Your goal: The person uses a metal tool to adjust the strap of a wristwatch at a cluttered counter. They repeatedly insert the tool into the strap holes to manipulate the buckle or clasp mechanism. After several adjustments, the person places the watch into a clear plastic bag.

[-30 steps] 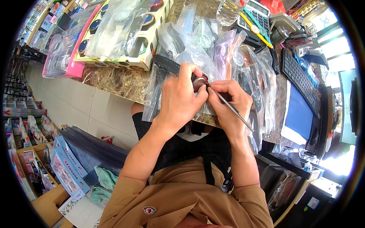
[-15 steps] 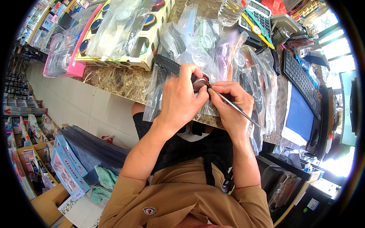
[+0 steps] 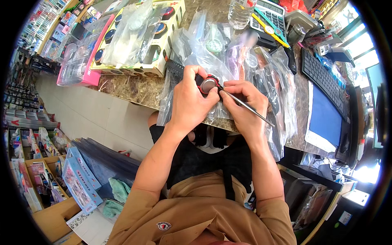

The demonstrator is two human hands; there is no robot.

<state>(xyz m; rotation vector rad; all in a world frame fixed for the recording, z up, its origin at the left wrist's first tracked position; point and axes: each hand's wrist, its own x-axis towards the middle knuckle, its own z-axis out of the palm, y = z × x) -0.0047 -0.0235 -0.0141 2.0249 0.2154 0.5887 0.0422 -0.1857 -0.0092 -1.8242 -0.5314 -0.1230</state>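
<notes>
Over the front of the counter, my left hand (image 3: pixel 192 100) grips a black-and-red watch (image 3: pixel 208 85), its round grey face upward and its black perforated strap (image 3: pixel 174 68) reaching up to the left. My right hand (image 3: pixel 245 106) holds a thin metal tool (image 3: pixel 255 112) between closed fingers, its tip at the watch's right edge. Beneath and around both hands lie clear plastic bags (image 3: pixel 281 94) with watches and straps inside. Some contents are hard to make out under the plastic.
Left on the marble counter (image 3: pixel 139 92) are a pink compartment case (image 3: pixel 77 61) and a watch display box (image 3: pixel 110 67). Behind are a bottle (image 3: pixel 241 14) and calculator (image 3: pixel 269 14). A keyboard (image 3: pixel 322 87) and blue mat (image 3: pixel 324 118) lie right. Cardboard boxes (image 3: pixel 61 216) stand lower left.
Both hands and the watch sit slightly higher in the picture, with more of the watch's round face showing. The whole view has shifted a little. The tool stays at the watch's edge.
</notes>
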